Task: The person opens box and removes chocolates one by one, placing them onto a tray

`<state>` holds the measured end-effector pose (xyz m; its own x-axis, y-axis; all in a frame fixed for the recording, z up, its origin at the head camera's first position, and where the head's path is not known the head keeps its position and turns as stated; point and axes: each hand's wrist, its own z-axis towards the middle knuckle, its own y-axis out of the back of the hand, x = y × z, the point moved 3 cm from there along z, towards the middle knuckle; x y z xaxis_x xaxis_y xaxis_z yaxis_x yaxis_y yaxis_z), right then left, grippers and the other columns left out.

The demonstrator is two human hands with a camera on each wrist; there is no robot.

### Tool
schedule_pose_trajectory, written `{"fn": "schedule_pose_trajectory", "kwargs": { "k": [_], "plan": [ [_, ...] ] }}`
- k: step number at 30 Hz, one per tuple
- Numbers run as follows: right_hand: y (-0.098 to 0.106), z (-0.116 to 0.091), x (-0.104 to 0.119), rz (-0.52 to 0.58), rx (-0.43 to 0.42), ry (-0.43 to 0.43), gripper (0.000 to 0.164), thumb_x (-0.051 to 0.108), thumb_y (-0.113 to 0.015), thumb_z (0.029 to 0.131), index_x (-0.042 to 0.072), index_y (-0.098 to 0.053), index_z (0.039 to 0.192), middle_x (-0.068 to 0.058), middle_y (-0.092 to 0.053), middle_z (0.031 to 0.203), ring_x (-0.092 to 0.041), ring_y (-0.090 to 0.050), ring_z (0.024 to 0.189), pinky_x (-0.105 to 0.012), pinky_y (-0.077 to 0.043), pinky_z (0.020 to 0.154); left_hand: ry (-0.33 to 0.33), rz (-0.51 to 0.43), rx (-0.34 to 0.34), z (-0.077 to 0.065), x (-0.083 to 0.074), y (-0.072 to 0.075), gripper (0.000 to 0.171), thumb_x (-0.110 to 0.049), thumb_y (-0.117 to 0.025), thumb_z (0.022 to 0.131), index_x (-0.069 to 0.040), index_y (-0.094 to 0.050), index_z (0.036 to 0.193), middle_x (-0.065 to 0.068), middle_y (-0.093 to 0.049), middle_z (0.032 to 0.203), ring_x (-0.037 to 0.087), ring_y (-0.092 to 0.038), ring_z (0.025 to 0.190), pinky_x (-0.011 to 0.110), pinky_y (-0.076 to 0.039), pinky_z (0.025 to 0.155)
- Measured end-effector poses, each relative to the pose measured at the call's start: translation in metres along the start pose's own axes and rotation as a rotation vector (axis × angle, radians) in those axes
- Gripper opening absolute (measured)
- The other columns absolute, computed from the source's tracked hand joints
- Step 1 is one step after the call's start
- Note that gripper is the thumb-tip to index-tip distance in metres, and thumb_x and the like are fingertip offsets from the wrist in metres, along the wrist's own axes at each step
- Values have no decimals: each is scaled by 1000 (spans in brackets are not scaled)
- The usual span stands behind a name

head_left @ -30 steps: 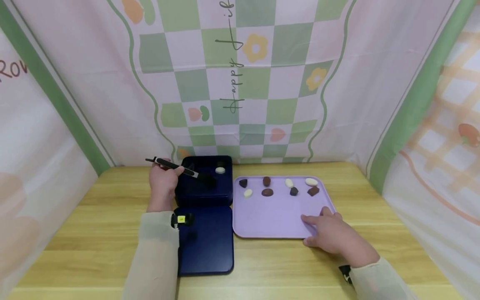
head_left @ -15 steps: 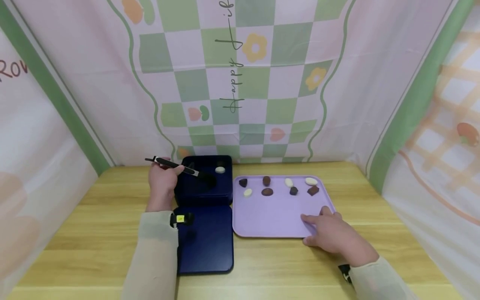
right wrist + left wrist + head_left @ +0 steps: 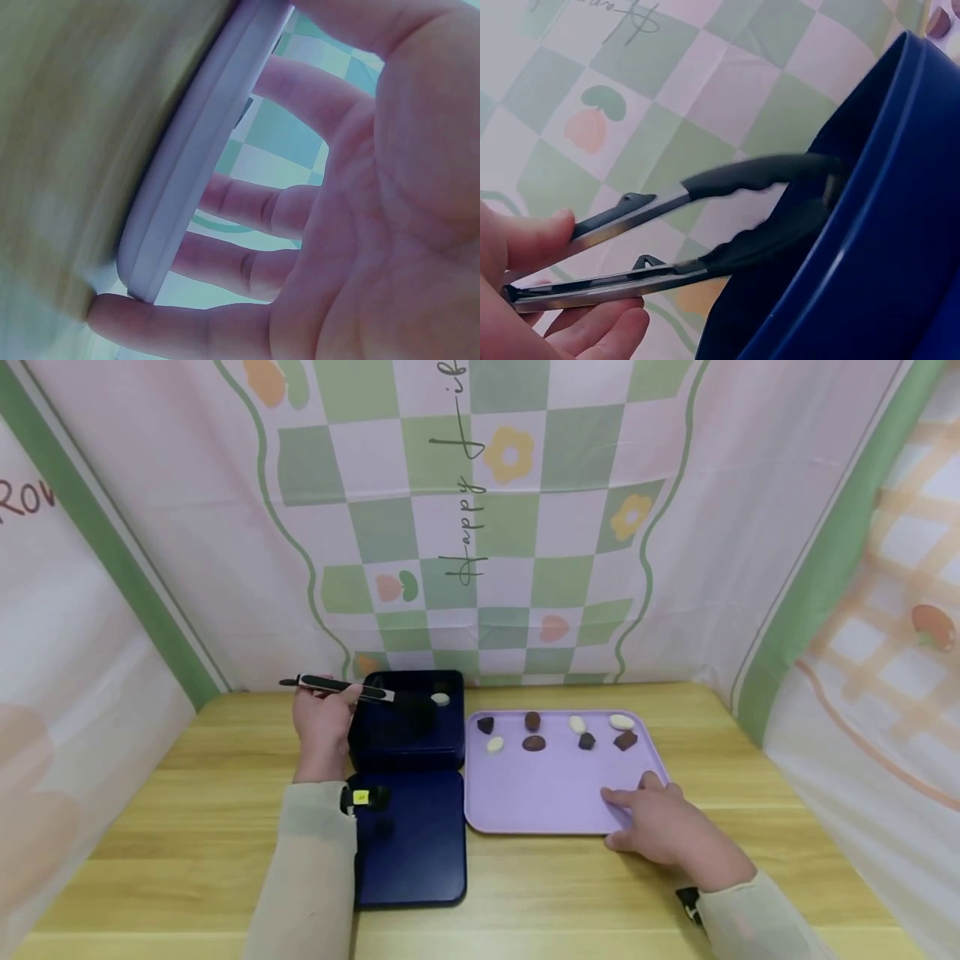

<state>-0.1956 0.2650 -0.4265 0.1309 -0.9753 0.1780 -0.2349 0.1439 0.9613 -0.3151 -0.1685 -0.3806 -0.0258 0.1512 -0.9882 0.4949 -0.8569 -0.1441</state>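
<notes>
My left hand grips black and silver tongs by their handles. The tongs reach into a dark blue box, their black tips at a white oval piece inside. In the left wrist view a pale bit shows between the tips; whether they pinch it I cannot tell. My right hand rests at the near right corner of a purple tray, fingers extended on and around its edge. Several small chocolate-like pieces, such as a dark brown oval and a white oval, lie in two rows on the tray.
A dark blue lid lies flat in front of the box. Tray, lid and box sit close together on the wooden table. A patterned cloth backdrop rises right behind the table, with cloth at both sides too.
The tongs have swung to a flatter angle, their tips moving right and toward the back of the box, up to the white piece. My right hand and the tray have stayed put.
</notes>
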Motion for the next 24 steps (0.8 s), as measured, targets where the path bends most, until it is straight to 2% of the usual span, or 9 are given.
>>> {"fn": "schedule_pose_trajectory", "kwargs": {
  "k": [3,6,12,18,21,24],
  "plan": [
    [-1,0,0,-5,3,-2,72,48,-81,79,15,-61,139,-27,-48,112,-36,-47,88,-55,-50,74,45,-101,3,-2,-2,0,49,-1,-75,88,-6,-49,129,9,-56,112,15,-61,78,32,-53,84],
    [-1,1,-1,-6,12,-8,71,48,-81,79,16,-60,139,-27,-48,113,-36,-47,88,-54,-50,74,66,-153,18,-3,-4,-2,46,-1,-76,88,-7,-50,125,10,-59,109,16,-65,75,39,-52,90],
    [-1,0,-1,-5,21,-9,71,48,-80,79,16,-60,140,-26,-48,113,-35,-46,87,-53,-49,74,45,-175,61,-6,-11,-5,36,-1,-79,85,-8,-52,108,5,-68,89,15,-70,69,42,-54,89],
    [0,-1,0,-2,15,-3,71,47,-81,79,15,-60,139,-25,-49,112,-34,-46,87,-52,-49,74,-14,-124,142,-19,-27,-12,41,4,-78,84,-6,-52,114,7,-64,94,13,-69,70,36,-56,83],
    [1,0,0,-1,8,1,71,47,-81,79,15,-61,139,-26,-49,112,-35,-46,87,-54,-49,75,-66,-67,212,-29,-35,-20,44,8,-77,83,-4,-53,117,8,-61,95,13,-69,73,32,-57,79],
    [1,0,0,0,3,2,71,47,-81,79,14,-61,139,-26,-49,112,-35,-46,87,-54,-49,75,-149,50,291,-42,-40,-29,45,7,-79,81,0,-55,119,10,-60,96,15,-65,79,28,-56,78]
  ]
}}
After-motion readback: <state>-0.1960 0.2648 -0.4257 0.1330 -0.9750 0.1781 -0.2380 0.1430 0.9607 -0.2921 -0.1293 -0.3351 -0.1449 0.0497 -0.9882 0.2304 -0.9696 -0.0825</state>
